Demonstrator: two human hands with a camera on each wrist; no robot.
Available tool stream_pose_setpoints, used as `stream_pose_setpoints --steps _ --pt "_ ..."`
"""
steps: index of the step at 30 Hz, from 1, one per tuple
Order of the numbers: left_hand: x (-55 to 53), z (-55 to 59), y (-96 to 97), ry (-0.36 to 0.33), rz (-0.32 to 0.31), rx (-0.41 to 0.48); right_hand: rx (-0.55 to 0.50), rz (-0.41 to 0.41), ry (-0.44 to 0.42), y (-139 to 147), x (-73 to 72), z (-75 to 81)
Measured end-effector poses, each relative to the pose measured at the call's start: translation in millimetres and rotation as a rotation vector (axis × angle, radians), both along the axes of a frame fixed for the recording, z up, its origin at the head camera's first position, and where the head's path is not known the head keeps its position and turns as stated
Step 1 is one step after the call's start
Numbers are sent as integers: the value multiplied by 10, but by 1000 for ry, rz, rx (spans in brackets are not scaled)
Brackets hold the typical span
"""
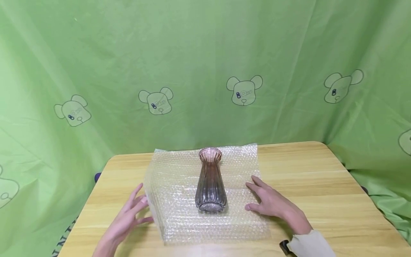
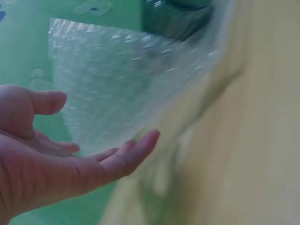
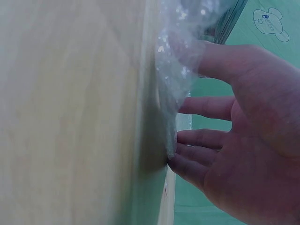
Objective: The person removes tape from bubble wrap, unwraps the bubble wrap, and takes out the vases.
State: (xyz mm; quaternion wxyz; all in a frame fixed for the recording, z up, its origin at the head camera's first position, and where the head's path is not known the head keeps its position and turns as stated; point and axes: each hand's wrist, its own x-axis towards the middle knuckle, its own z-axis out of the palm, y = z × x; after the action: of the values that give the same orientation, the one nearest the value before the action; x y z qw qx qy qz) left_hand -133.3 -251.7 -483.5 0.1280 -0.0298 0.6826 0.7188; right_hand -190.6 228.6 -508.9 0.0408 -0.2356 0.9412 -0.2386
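A ribbed glass vase [image 1: 210,182], pinkish at the neck and dark grey toward its base, lies on a sheet of bubble wrap [image 1: 179,214], its base nearer to me. At the sheet's left edge, which curls up off the table, is my left hand [image 1: 126,216], fingers spread and holding nothing. The left wrist view has that hand [image 2: 70,159] palm up beside the raised wrap [image 2: 103,75]. On the right, my right hand [image 1: 273,200] has its fingers extended over the wrap's right part. In the right wrist view, the fingertips [image 3: 185,164] touch the wrap's edge.
The light wooden table [image 1: 305,167] has rounded far corners. Behind it and along both sides hangs a green curtain [image 1: 199,64] printed with bear heads. A dark band [image 1: 285,246] is on my right wrist by the pale sleeve [image 1: 311,244].
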Motion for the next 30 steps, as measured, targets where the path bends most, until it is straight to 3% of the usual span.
stream_pose_setpoints --steps 4,8,12,16,19,22,30 --pt "26 215 -126 96 -18 -175 2 -1 3 2 -5 14" --pt "91 426 -147 229 -48 -429 4 -4 7 3 -18 20" --pt "155 612 -20 410 -81 -674 1 -7 4 0 -24 27" --pt "148 707 220 524 -168 -806 0 -13 -1 0 -20 31" --pt "90 667 379 535 -244 -860 2 -13 3 1 -19 25" --pt "4 546 466 493 -286 -886 2 -3 5 0 -21 13" --pt "-201 183 527 369 -260 -926 -11 1 -3 -9 -16 -5"
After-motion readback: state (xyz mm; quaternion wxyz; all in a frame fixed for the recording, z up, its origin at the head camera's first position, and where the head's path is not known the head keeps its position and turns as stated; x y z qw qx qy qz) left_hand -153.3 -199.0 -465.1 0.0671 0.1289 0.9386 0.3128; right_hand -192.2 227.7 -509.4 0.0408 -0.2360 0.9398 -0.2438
